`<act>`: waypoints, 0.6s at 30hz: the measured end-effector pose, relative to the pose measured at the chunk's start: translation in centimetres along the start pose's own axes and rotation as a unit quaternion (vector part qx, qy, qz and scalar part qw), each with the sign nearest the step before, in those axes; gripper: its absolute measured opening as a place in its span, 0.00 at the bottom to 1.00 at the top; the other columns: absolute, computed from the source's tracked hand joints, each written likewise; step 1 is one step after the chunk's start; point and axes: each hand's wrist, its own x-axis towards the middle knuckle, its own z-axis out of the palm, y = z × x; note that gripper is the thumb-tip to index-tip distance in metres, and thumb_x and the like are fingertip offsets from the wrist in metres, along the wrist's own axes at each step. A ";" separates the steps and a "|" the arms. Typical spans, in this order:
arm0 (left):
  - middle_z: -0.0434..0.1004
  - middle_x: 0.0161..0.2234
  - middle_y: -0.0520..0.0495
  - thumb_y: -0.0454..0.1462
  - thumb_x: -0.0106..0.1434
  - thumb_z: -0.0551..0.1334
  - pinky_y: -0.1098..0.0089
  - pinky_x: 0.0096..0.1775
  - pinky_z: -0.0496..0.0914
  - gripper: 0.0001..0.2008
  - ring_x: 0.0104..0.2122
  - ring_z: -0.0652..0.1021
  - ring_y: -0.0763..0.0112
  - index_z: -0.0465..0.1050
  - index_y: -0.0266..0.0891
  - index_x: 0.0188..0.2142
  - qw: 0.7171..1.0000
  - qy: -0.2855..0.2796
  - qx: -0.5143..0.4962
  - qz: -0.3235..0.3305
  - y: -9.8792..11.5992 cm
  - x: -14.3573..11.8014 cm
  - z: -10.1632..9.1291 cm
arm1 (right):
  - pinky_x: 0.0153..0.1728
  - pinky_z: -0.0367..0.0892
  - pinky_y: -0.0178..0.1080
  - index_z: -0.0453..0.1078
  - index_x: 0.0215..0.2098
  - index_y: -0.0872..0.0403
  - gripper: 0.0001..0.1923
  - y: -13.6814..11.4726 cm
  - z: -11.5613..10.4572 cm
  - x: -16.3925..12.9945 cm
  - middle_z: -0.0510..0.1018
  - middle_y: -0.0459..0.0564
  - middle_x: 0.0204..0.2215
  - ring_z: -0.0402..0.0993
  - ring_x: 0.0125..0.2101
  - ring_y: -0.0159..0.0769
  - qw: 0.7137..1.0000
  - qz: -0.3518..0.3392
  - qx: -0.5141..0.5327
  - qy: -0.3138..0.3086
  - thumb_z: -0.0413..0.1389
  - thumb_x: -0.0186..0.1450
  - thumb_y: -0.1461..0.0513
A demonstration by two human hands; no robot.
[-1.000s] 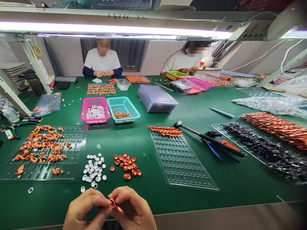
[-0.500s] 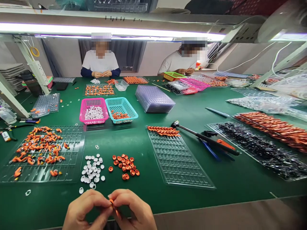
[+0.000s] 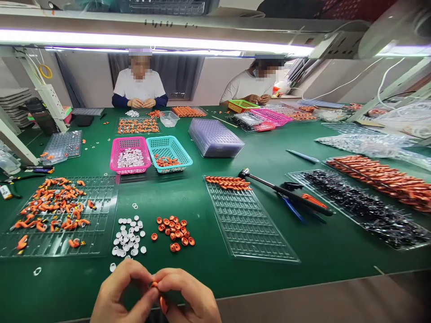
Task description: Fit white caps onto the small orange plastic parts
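At the near edge of the table, my left hand (image 3: 123,291) and my right hand (image 3: 190,294) meet fingertip to fingertip. Both pinch a small orange part (image 3: 163,305), whose rounded lower end shows under my right fingers. Fingers cover the rest, so I cannot tell its full shape or whether it is one piece or two. Just beyond my hands lie loose white discs (image 3: 129,237) on the left and small orange cups (image 3: 175,231) on the right. Curved orange pieces (image 3: 57,202) are heaped on a clear tray at the left.
Pink (image 3: 130,168) and turquoise (image 3: 171,168) baskets stand farther back, beside stacked clear trays (image 3: 217,139). Right of centre lies a partly filled clear tray (image 3: 249,224), with a black-handled hammer (image 3: 286,193) and trays of black parts (image 3: 363,206) beyond. Two people sit opposite.
My fingers have shifted slightly around the orange part, and its rounded lower end now shows more plainly. The whole view has moved a little; the table's contents look the same.
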 end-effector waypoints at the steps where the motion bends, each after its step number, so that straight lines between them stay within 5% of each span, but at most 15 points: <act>1: 0.77 0.27 0.56 0.35 0.61 0.67 0.80 0.31 0.73 0.03 0.27 0.78 0.74 0.76 0.46 0.33 1.000 -0.007 0.013 0.000 -0.1 0.1 -0.1 | 0.37 0.76 0.29 0.72 0.39 0.52 0.19 0.0 -0.1 0.0 0.83 0.51 0.33 0.82 0.32 0.35 1.000 -0.001 -0.002 0.001 0.56 0.55 0.78; 7: 0.85 0.35 0.59 0.29 0.62 0.64 0.83 0.36 0.76 0.16 0.32 0.85 0.76 0.74 0.51 0.46 0.986 -0.100 0.104 0.080 -0.9 0.3 -1.1 | 0.30 0.75 0.29 0.74 0.39 0.51 0.15 0.4 -0.4 -0.3 0.77 0.49 0.32 0.78 0.28 0.32 1.000 0.006 -0.013 -0.018 0.58 0.60 0.75; 14: 0.85 0.34 0.57 0.29 0.62 0.64 0.84 0.35 0.76 0.13 0.31 0.84 0.76 0.74 0.47 0.44 0.974 -0.071 0.166 0.139 -0.7 0.4 -1.4 | 0.29 0.73 0.30 0.71 0.42 0.51 0.10 0.5 -1.1 0.2 0.77 0.46 0.28 0.75 0.27 0.32 0.996 0.039 0.015 -0.074 0.65 0.63 0.61; 18: 0.85 0.35 0.55 0.28 0.62 0.64 0.83 0.36 0.76 0.13 0.31 0.84 0.76 0.73 0.45 0.44 0.965 -0.069 0.191 0.168 -0.9 0.3 -1.3 | 0.32 0.73 0.30 0.70 0.40 0.51 0.08 0.1 -1.5 0.8 0.77 0.47 0.28 0.75 0.28 0.32 0.995 0.048 0.021 -0.088 0.60 0.67 0.55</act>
